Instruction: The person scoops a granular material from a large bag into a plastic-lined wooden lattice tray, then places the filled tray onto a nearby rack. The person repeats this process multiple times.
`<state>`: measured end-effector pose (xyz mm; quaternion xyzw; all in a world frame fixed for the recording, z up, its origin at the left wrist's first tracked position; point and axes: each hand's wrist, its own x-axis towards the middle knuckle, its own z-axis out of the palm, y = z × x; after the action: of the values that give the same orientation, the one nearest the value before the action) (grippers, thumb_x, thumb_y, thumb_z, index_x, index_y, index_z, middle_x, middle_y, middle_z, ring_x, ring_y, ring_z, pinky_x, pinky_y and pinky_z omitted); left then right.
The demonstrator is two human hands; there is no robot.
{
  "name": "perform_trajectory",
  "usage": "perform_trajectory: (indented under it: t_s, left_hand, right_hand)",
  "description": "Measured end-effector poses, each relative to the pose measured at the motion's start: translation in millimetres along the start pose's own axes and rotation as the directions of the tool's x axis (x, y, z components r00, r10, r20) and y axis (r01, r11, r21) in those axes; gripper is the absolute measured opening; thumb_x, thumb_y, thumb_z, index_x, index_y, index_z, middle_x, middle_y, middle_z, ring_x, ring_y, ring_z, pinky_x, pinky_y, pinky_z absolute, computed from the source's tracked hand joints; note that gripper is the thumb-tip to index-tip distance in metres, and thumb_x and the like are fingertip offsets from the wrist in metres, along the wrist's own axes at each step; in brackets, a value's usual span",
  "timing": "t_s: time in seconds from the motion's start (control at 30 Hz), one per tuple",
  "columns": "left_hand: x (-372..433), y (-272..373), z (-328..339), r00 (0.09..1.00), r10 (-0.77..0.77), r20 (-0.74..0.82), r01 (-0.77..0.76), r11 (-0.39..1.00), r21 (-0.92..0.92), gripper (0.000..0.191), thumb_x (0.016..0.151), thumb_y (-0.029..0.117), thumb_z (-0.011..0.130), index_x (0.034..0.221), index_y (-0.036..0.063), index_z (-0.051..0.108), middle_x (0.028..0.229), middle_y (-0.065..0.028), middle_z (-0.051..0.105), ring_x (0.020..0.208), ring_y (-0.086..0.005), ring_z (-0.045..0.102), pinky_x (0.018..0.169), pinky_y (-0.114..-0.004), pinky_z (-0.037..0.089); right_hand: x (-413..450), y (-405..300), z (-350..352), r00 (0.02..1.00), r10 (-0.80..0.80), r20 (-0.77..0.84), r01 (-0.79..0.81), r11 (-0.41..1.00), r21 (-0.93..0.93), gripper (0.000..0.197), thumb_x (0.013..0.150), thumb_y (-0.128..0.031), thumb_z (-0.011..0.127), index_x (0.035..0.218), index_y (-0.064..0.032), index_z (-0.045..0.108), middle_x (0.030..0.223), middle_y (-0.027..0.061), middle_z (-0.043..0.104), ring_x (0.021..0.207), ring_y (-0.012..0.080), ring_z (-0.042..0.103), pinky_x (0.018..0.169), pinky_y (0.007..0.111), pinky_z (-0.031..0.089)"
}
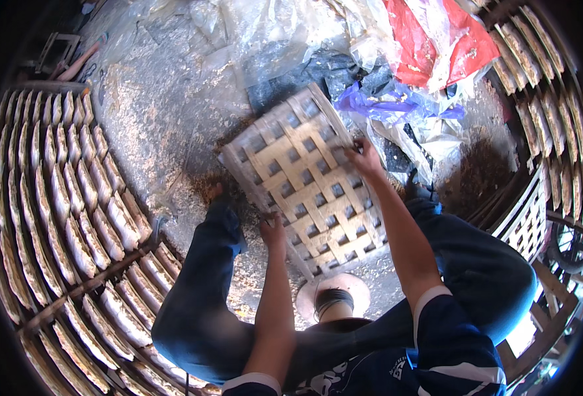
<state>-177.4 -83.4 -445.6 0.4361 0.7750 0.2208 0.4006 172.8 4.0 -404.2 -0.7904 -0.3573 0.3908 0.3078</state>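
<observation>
A woven lattice panel of flat strips in a light frame (304, 173) is held tilted above the floor between my legs. My left hand (273, 228) grips its lower left edge. On the panel's upper right edge my right hand (364, 154) is closed. The weave leaves rows of square openings, and nothing lies on it. Below the panel's near end stands a round pale disc (305, 298) with a dark cord coil (333, 298) on it, close to my lap.
Racks of stacked edge-on slabs (59, 193) curve along the left; similar slabs (544, 89) stand at upper right. Clear plastic sheets (291, 29), a red plastic sheet (420, 44) and purple plastic (375, 105) lie ahead. More lattice panels (526, 218) lean at right. Crumbs litter the floor.
</observation>
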Motion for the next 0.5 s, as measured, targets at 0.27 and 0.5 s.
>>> perform_trajectory:
  t_s: [0.27,0.5]
  left_hand:
    - [68.1,46.8,2.1,0.998,-0.051,0.042,0.047,0.994,0.095,0.05,0.093,0.036,0.066,0.117,-0.0073,0.064,0.12,-0.029,0.064,0.115,-0.0435,0.06,0.099,-0.049,0.046]
    - [65.7,15.8,7.1,0.974,0.073,0.214,-0.092,0.993,0.08,0.059,0.091,0.043,0.066,0.12,-0.0088,0.063,0.119,-0.032,0.065,0.115,-0.0468,0.06,0.1,-0.049,0.047]
  right_hand:
    - [57.0,-42.4,2.9,0.988,-0.114,0.1,0.135,0.964,-0.231,0.063,0.078,-0.034,0.077,0.13,-0.001,0.06,0.122,0.0209,0.067,0.112,0.0313,0.064,0.096,0.039,0.05]
    - [26.9,-86.7,-4.4,0.987,-0.121,0.102,0.147,0.942,-0.303,0.063,0.086,-0.039,0.065,0.142,-0.012,0.056,0.142,0.0127,0.058,0.136,0.0374,0.048,0.115,0.049,0.037]
